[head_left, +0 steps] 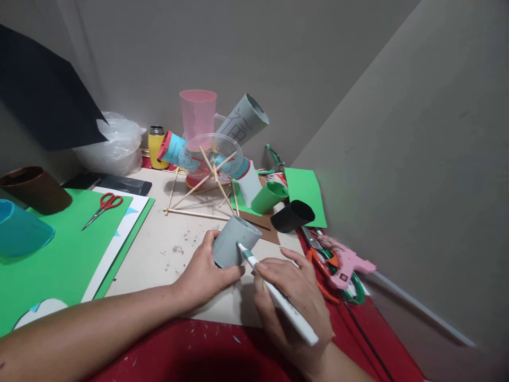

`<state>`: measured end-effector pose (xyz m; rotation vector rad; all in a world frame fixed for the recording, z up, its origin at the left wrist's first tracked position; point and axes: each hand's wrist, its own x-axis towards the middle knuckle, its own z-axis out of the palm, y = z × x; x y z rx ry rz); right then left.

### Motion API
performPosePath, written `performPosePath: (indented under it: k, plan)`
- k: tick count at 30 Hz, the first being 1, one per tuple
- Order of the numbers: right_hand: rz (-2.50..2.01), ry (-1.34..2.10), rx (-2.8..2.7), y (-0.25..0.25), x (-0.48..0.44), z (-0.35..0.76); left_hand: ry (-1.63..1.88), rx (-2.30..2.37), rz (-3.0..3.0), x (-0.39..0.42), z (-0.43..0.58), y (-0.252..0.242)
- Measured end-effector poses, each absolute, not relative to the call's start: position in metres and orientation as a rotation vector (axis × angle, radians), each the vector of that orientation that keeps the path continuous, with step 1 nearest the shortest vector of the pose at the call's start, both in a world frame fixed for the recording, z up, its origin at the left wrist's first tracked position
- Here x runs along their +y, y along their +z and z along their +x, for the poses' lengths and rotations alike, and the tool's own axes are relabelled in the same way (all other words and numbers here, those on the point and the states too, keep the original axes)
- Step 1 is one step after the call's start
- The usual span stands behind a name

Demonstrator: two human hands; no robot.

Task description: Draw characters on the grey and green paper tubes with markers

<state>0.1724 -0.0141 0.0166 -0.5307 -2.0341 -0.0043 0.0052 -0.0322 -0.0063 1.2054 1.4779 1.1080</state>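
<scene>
My left hand (210,268) is closed round the lower part of a grey paper tube (233,241), which leans over the pale work board (155,249). My right hand (292,297) grips a white marker pen (282,302) with a dark green collar near its tip. The pen's tip meets the tube's side, or is very close to it. Just beyond the tube stands a wheel-like frame of thin wooden sticks (199,185) with a clear round disc (212,154). Paper cups in pink (198,119), grey with purple writing (242,124) and blue (173,148) are around this frame.
At right lie a green paper tube (269,197), a black one (292,216), orange-handled scissors (322,270) and a pink glue gun (348,262). On the left, small red scissors (103,207) rest on green paper (71,276), near brown (37,190) and blue (24,231) tubes.
</scene>
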Motion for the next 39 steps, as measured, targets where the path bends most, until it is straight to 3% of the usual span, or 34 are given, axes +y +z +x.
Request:
performPosePath:
  k: [39]
  plan:
    - [-0.659,-0.035,-1.971,0.0144,-0.0107,0.1811,1.158,1.458,1.203,-0.0322,0.0036,-0.0117]
